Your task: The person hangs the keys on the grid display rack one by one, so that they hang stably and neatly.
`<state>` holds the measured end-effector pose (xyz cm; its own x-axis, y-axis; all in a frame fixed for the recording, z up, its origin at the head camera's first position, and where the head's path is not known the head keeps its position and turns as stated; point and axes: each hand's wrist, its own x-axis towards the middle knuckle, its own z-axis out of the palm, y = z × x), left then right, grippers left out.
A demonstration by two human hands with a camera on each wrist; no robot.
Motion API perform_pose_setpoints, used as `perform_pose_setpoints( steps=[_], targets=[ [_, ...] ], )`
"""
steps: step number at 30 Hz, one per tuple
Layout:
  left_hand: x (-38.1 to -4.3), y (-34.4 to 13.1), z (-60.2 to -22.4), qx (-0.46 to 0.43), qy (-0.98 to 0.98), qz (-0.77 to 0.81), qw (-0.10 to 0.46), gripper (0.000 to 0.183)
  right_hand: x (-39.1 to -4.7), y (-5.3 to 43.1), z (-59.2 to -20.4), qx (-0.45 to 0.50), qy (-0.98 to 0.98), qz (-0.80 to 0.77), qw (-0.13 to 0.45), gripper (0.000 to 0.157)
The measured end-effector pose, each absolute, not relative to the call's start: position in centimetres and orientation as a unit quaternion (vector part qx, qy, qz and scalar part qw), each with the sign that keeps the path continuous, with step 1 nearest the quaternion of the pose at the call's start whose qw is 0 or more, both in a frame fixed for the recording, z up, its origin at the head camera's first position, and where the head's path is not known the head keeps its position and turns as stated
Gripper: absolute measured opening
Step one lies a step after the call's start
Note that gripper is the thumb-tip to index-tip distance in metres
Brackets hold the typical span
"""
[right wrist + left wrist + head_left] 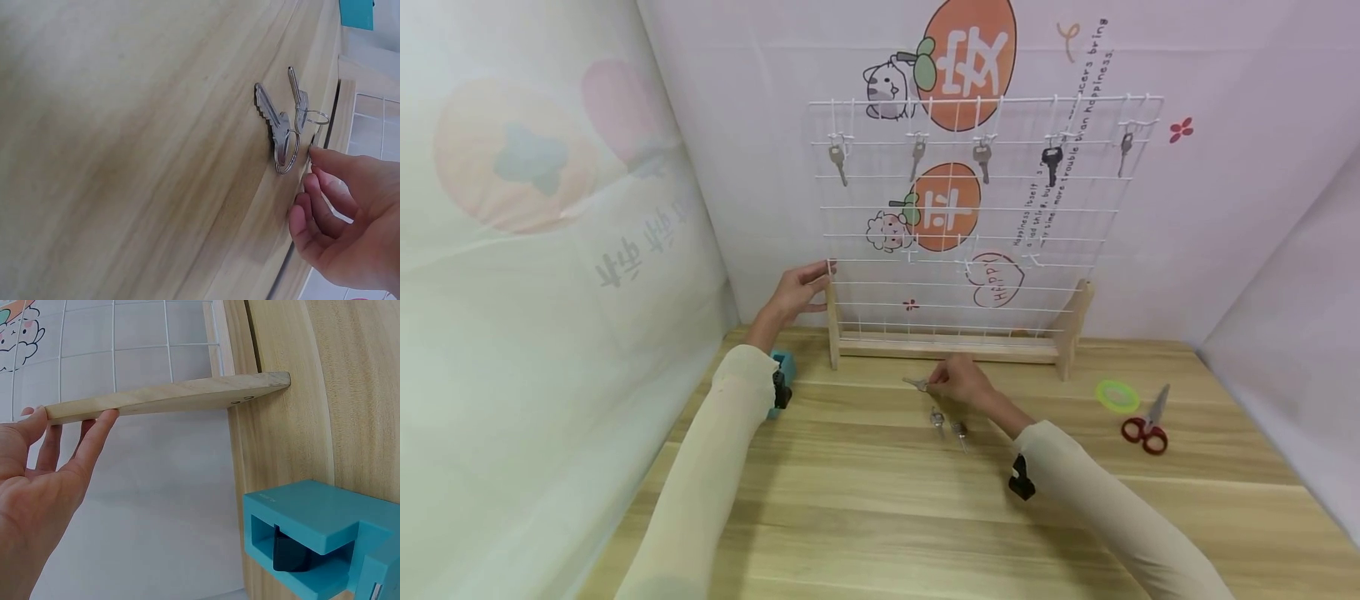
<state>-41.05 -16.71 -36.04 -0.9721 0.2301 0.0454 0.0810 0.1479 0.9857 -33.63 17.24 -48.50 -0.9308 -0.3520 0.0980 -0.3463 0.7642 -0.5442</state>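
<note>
A white wire grid rack on a wooden base stands at the back of the table. My left hand grips the upper end of its left wooden side post, thumb on one side and fingers on the other. In front of the base, my right hand pinches a silver key low over the tabletop; in the right wrist view the fingers mostly hide it. Two more silver keys with rings, one nearer and one farther, lie beside that hand.
Several keys hang on hooks along the grid's top, among them a black-headed key. A teal tape dispenser sits near my left forearm. To the right lie red-handled scissors and a yellow-green ring-shaped item.
</note>
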Motion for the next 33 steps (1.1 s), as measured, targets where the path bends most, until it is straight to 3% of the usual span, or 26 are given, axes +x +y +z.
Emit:
perform_pose_setpoints(
  steps=[9, 17, 33],
  targets=[
    [-41.1, -16.5, -36.1, 0.093, 0.759, 0.641, 0.059, 0.046, -33.1, 17.5, -48.6, -0.172, 0.930, -0.324, 0.024, 0.006],
    [-40.8, -16.4, -35.9, 0.086, 0.759, 0.643, 0.058, 0.046, -33.0, 17.8, -48.3, -0.183, 0.920, -0.346, 0.004, 0.005],
    [-40.6, -16.2, -35.8, 0.086, 0.757, 0.645, 0.061, 0.046, -33.9, 16.7, -43.3, -0.242, 0.881, -0.383, -0.139, 0.008]
  ],
)
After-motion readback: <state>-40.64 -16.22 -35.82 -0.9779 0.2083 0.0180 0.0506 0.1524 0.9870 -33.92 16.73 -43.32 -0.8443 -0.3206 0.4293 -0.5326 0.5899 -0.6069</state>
